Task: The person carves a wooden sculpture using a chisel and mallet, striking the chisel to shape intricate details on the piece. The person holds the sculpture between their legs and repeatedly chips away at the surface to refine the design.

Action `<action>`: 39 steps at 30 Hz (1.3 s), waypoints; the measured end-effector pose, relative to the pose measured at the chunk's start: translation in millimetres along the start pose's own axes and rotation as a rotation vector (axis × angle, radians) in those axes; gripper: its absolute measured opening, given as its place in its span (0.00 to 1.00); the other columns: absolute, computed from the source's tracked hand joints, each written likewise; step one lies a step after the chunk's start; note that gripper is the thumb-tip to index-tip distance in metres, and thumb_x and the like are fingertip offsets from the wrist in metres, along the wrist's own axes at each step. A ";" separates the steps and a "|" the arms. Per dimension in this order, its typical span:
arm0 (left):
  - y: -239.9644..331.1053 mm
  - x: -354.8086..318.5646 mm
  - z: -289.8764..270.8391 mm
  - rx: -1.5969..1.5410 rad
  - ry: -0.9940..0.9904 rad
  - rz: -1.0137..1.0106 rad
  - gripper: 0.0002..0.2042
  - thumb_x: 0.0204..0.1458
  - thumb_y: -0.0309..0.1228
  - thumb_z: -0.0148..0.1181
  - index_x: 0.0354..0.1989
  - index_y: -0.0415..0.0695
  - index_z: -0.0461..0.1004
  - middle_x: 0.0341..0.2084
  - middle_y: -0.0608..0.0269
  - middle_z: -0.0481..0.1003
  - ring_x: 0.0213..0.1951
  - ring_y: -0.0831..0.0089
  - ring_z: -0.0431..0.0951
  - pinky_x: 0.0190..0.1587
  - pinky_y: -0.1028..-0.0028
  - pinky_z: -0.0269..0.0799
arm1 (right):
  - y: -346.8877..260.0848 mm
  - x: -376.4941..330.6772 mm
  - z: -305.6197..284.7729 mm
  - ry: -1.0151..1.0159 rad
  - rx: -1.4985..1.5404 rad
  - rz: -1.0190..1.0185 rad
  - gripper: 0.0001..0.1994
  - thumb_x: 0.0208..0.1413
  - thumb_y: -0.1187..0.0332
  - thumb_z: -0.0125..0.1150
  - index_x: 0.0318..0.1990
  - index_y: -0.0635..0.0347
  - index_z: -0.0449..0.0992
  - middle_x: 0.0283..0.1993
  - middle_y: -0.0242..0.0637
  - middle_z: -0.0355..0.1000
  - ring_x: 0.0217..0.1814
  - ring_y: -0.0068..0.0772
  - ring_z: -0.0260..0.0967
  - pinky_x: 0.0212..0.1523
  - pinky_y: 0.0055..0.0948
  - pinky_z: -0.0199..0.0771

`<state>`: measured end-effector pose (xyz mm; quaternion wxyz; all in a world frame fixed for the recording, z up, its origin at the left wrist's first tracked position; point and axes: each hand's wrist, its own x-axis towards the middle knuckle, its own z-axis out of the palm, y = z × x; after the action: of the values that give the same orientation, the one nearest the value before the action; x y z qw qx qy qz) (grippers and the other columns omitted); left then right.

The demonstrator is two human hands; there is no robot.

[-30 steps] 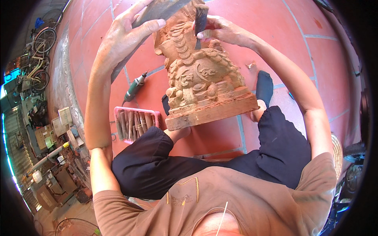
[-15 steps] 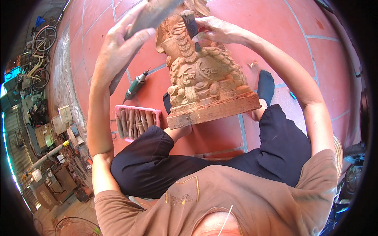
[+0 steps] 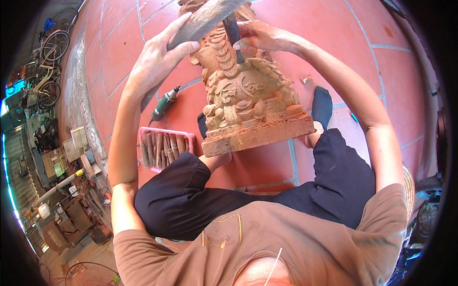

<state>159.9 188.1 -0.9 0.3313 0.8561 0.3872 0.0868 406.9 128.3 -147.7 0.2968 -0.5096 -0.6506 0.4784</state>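
A carved wooden sculpture (image 3: pixel 248 102) on a thick square base lies on the tiles between my feet, with coin-like discs and rounded relief over it. My right hand (image 3: pixel 261 36) is closed round a dark-handled chisel (image 3: pixel 232 32), its lower end against the carving just below the row of discs. My left hand (image 3: pixel 157 59) grips a long, flat, grey-brown wooden bar (image 3: pixel 206 23), which slants up across the carving. The bar's far part lies at the top of the chisel; whether they touch, I cannot tell.
A pink basket (image 3: pixel 192 143) of wooden-handled tools sits by my left knee. Beside it, a green rotary power tool (image 3: pixel 164 105) lies on the red tiled floor (image 3: pixel 329 28). Bicycles (image 3: pixel 53 47), boxes and clutter line the left side. A wood chip (image 3: pixel 306 79) lies near my right foot.
My left hand has swung the bar rightward and slightly down, bringing it to the chisel's top. The chisel, right hand and carving stay nearly in place.
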 end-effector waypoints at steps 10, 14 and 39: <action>9.9 7.9 3.9 -0.101 0.087 0.001 0.30 0.56 0.34 0.63 0.69 0.46 0.64 0.33 0.66 0.76 0.33 0.82 0.72 0.35 0.80 0.68 | 11.5 0.7 -7.1 -0.057 0.168 -0.074 0.18 0.63 0.57 0.61 0.55 0.55 0.71 0.45 0.30 0.73 0.45 0.21 0.70 0.47 0.27 0.76; -17.9 14.2 -1.8 0.029 -0.028 0.016 0.30 0.56 0.34 0.63 0.69 0.46 0.64 0.40 0.61 0.78 0.36 0.80 0.74 0.38 0.77 0.71 | 3.0 -0.4 -6.2 -0.059 0.189 0.017 0.20 0.63 0.55 0.61 0.56 0.55 0.71 0.46 0.30 0.74 0.44 0.22 0.71 0.46 0.26 0.77; -30.6 -6.3 -8.0 -0.344 -0.024 -0.170 0.31 0.57 0.35 0.63 0.69 0.44 0.63 0.30 0.67 0.73 0.29 0.82 0.71 0.29 0.80 0.68 | 6.6 -32.2 -10.0 0.132 0.442 -0.038 0.18 0.62 0.62 0.63 0.56 0.59 0.72 0.51 0.33 0.74 0.53 0.25 0.73 0.57 0.31 0.76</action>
<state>133.8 202.3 -13.5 0.4835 0.7520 0.4334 0.1131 427.9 101.2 -146.9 0.4521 -0.4502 -0.5185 0.5692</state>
